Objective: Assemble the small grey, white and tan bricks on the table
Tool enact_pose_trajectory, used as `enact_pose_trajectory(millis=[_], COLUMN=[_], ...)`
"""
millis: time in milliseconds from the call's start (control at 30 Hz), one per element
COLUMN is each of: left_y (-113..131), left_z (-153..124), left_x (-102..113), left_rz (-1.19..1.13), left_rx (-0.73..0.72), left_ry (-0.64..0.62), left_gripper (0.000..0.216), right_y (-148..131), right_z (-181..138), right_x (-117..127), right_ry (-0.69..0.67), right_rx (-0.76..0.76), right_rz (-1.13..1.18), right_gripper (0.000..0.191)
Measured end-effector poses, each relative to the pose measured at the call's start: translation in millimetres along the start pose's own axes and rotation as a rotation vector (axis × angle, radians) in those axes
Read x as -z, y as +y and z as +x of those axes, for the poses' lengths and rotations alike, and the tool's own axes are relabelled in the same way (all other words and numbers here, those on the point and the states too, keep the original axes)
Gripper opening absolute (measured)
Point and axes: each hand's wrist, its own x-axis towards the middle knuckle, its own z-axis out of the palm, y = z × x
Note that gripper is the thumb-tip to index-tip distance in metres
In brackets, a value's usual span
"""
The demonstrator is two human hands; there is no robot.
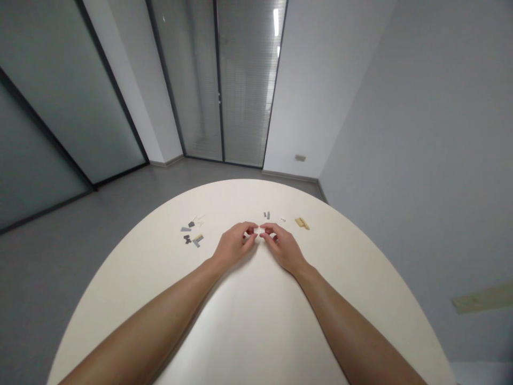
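Observation:
A small white piece (259, 231), perhaps a toy building brick, is pinched between my two hands over the middle of the table. My left hand (237, 241) has its thumb and fingertips closed on the piece's left end. From the other side, my right hand (284, 246) grips the right end the same way. The fingertips hide part of the piece, so its exact shape is unclear. Just beyond my hands lie small grey pieces (266, 215) and a little white piece (282, 219).
On the white round table (248, 321), tan pieces (302, 223) lie to the right. Grey and tan pieces (197, 240), dark pieces (187, 239), a grey piece (185, 229) and thin white bits (201, 220) are scattered at the left. Glass doors (240, 80) stand beyond.

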Motion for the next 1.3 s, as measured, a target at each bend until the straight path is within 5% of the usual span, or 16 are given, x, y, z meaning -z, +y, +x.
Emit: enact_pose_trajectory(millis=[1300], left_y=[2.6], left_z=[0.1], left_x=[1.7], left_rz=[0.006], left_rx=[0.028], left_ry=[-0.034], left_gripper=[0.025], right_y=[-2.1], right_z=[-0.9], right_x=[0.6], right_ry=[0.024], right_rx=[0.041], right_rz=[-0.022], right_gripper=[0.026])
